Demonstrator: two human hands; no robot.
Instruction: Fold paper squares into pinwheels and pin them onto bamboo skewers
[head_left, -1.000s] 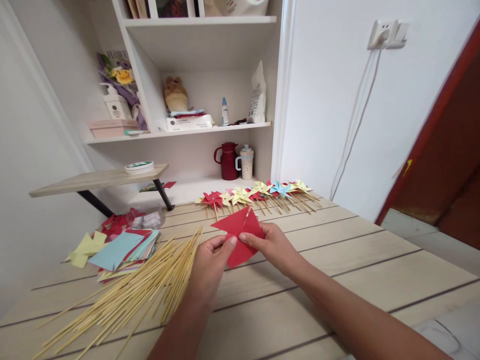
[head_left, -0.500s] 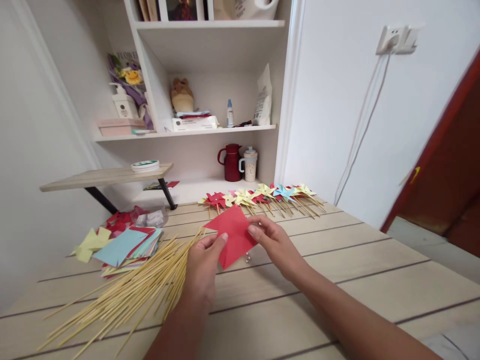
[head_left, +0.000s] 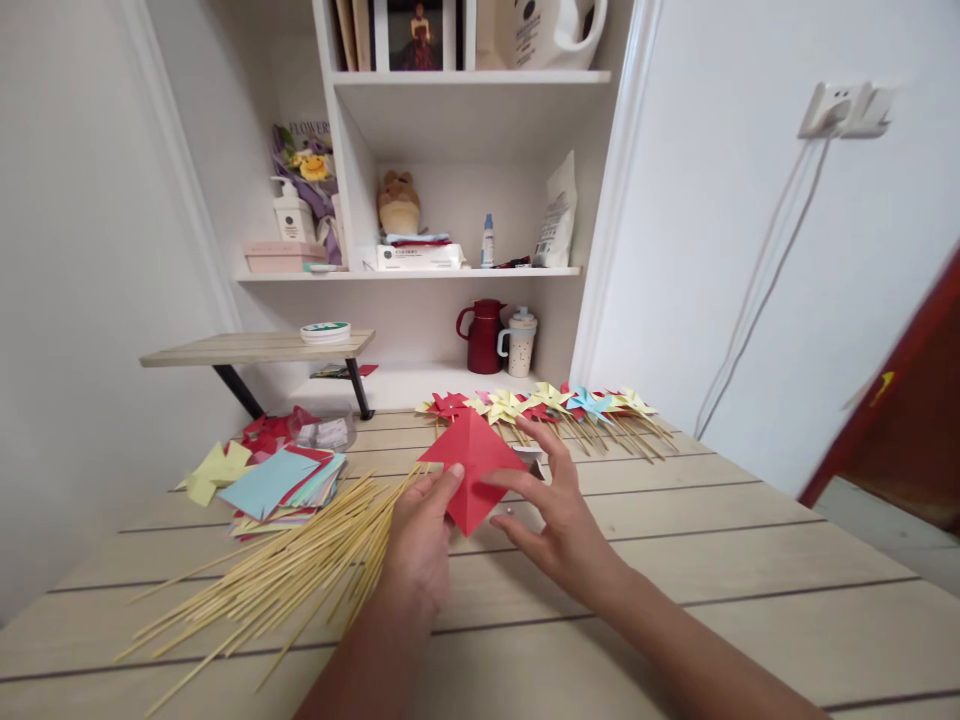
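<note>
A red square of paper (head_left: 474,460), creased down its middle, is tilted up above the table with one corner pointing toward me. My left hand (head_left: 421,530) pinches its lower left edge, thumb on top. At the paper's right side is my right hand (head_left: 551,505), fingers spread and curved. Its index finger overlaps the red sheet; I cannot tell whether it touches. Just left of my left hand lies a bundle of thin wooden sticks (head_left: 300,560). A small shiny bead (head_left: 510,511) is on the table under my right hand.
Finished paper pinwheels (head_left: 589,402) on sticks line the table's back edge. At the left are stacked coloured sheets (head_left: 277,482), a yellow cut paper (head_left: 215,472) and a clear container (head_left: 326,432). A dark red jug (head_left: 484,338) and a cup (head_left: 519,342) stand behind.
My right hand has let go of the red paper's right edge and spread its fingers. The paper has turned slightly in my left hand. The camera view has shifted.
</note>
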